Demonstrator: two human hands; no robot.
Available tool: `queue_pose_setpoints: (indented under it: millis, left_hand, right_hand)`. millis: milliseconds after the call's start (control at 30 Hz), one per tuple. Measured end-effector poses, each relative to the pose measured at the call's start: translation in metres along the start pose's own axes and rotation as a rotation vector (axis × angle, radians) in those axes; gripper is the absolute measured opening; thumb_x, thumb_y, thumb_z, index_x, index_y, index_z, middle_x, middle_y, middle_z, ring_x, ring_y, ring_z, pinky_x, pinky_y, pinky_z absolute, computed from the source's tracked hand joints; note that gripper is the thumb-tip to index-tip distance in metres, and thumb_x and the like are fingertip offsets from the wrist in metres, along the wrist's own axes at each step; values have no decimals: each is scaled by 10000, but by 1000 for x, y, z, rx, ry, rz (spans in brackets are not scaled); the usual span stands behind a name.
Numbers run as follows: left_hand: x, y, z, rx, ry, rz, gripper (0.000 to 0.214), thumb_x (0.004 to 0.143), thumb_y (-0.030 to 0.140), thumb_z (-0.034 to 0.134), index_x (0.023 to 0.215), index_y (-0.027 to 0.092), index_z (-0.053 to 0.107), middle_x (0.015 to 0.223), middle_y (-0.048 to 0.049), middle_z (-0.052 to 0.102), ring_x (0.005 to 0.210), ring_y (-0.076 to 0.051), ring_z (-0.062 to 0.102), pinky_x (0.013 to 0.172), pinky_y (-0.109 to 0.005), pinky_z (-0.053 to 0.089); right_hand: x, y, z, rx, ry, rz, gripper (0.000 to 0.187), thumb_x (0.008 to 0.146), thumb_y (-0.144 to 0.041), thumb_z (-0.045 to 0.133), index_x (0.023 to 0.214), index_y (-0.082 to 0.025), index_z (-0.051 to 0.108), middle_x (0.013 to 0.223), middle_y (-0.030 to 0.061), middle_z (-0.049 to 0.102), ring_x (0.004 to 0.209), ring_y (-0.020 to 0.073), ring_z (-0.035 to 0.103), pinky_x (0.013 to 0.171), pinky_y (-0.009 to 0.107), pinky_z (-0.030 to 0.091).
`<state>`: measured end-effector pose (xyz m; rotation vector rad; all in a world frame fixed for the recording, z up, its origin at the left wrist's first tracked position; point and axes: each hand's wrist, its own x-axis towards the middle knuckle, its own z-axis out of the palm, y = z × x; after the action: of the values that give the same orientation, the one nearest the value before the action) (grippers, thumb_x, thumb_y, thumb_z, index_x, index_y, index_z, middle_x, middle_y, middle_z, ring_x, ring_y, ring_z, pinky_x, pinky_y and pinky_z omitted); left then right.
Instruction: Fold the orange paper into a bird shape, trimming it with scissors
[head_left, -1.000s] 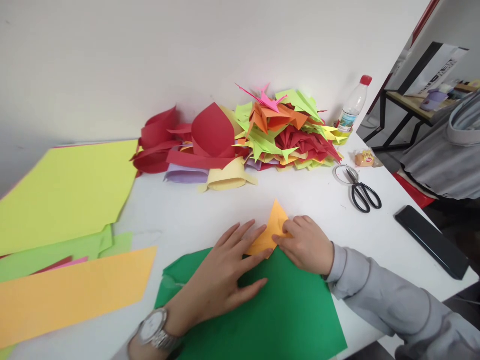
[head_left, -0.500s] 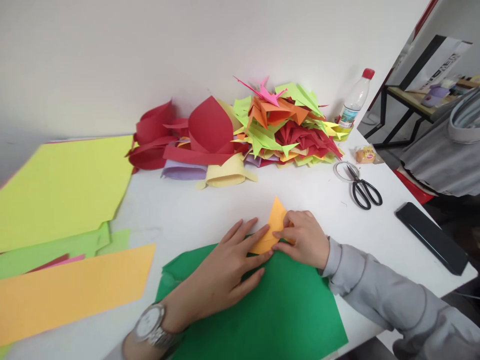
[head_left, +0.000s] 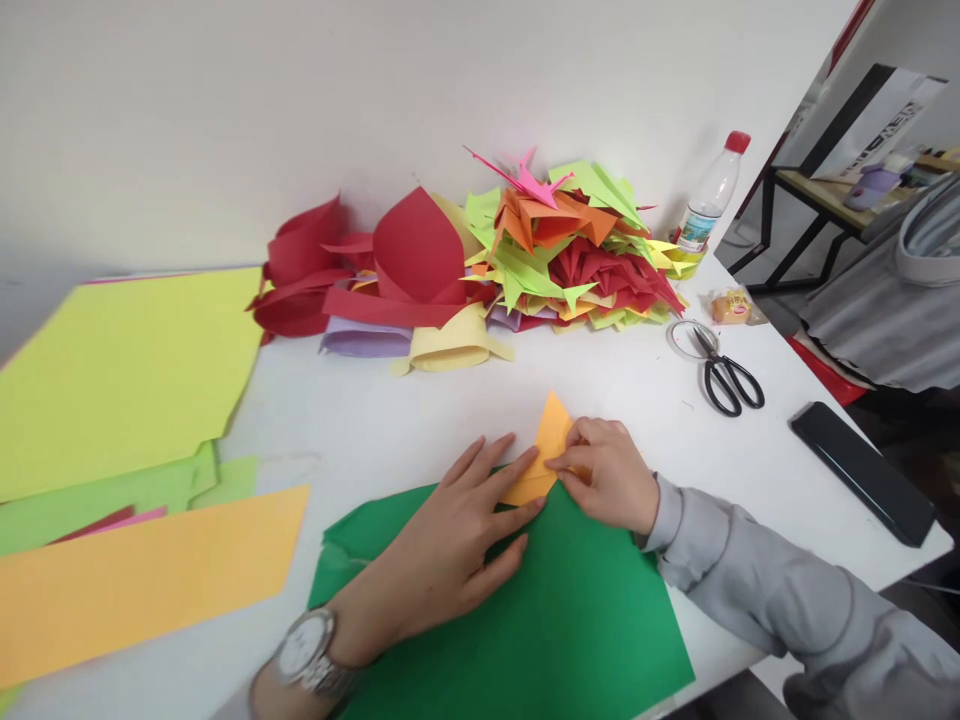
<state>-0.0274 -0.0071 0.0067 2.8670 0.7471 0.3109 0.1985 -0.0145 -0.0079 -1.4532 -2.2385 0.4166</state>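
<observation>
table [head_left: 390, 420], left hand [head_left: 450, 540] on orange paper [head_left: 551, 435]

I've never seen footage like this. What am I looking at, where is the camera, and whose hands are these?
No machine here: a person works with two bare hands. The picture comes from a camera worn on the person's head, looking forward and down. The left hand, a watch on its wrist, lies flat, touching a small folded orange paper; the right hand pinches that paper's edge. Under them lies a green sheet on a white table. Behind is a pile of folded paper shapes, with scissors and a bottle to the right; loose sheets lie to the left.
</observation>
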Motion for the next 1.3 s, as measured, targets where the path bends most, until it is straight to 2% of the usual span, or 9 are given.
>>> queue_pose_setpoints:
  millis: [67,167,367,567,667,733,867,1033,1300]
  left_hand:
    - [1,2,1,23,4,-5,377,874,261,519,1227,301,647,1520,-66,405,1404,-372,318,1102,-626,325]
    - [3,6,0,46,10,-12,349,869,261,521,1183,274,673,1490,-97,441,1388,-370,348,1096,-637,325]
    - [3,6,-3,3,7,-28,320,845,254,538,1118,283,702,1506,-67,428,1389,-360,351,1121,-626,289]
    - [1,-1,-7,-45,-24,6,370,806,203,544,1119,318,704,1538,-37,379,1398,-356,348,1127,-630,272]
    - [0,-4,-7,-34,-43,17,360,805,199,536,1097,310,714,1544,-41,368,1406,-357,331,1121,-638,275]
    - [-1,-4,-7,-13,-33,20,340,825,217,527,1096,306,712,1532,-55,389,1402,-351,339,1113,-639,286]
    - [1,0,-4,54,44,50,312,863,239,499,1096,280,702,1437,-90,509,1368,-342,388,1102,-639,298]
    - [11,14,4,146,132,10,362,900,295,466,1195,174,637,1237,-103,659,1217,-295,530,1152,-557,249]
    - [17,31,17,316,183,-113,378,940,346,436,1181,140,641,1187,-117,680,1125,-320,573,1115,-551,260]
  right_hand:
    - [0,-1,-2,17,-14,8,137,811,-261,719,943,-250,752,896,15,585,856,169,557,796,348,368]
    - [1,-4,-4,53,-25,50,226,730,-342,804,923,-238,748,924,21,598,883,189,560,818,364,375]
    - [4,-4,-4,80,-48,112,167,764,-181,752,914,-253,751,909,9,610,892,177,572,830,358,388]
    - [2,0,0,71,-20,81,172,780,-154,702,918,-245,750,914,18,608,887,178,564,815,349,382]
    - [0,-1,-1,41,-11,37,182,791,-151,658,920,-241,749,909,27,601,872,182,545,792,349,363]
    - [-2,-3,-3,-40,-15,-45,201,798,-161,622,938,-237,744,902,39,596,848,193,519,769,359,343]
    - [-3,-9,-9,-235,-58,-190,209,840,-203,555,976,-205,714,917,72,591,819,210,467,733,373,310]
    - [-3,-12,-10,-287,-72,-234,191,866,-210,522,904,-156,701,889,88,592,786,208,444,709,363,314]
    - [-1,-9,-8,-279,-42,-283,198,851,-210,523,749,-135,675,817,83,592,746,196,460,711,369,333]
